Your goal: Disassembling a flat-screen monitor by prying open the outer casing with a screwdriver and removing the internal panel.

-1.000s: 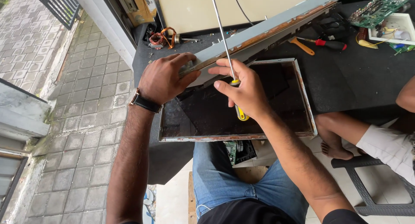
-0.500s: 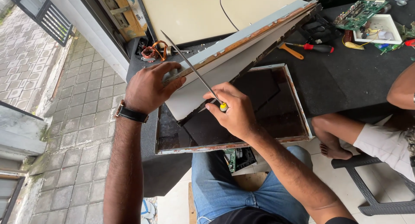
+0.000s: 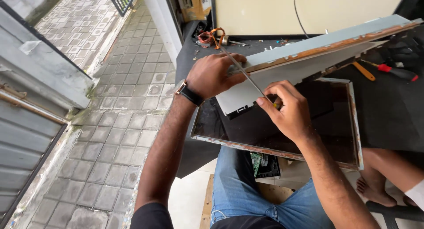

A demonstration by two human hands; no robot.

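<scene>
The left hand (image 3: 213,75), a watch (image 3: 189,94) at its wrist, gripped the raised edge of the grey panel (image 3: 309,56); the panel stood tilted above the rusty frame (image 3: 356,123), which lay on the dark table (image 3: 388,114); the right hand (image 3: 287,109) was closed on a screwdriver (image 3: 247,75), its shaft slanting up-left across the panel edge by the left fingers; another red-handled screwdriver (image 3: 395,71) lay further right on the table; a second person's bare foot (image 3: 375,191) showed at lower right.
</scene>
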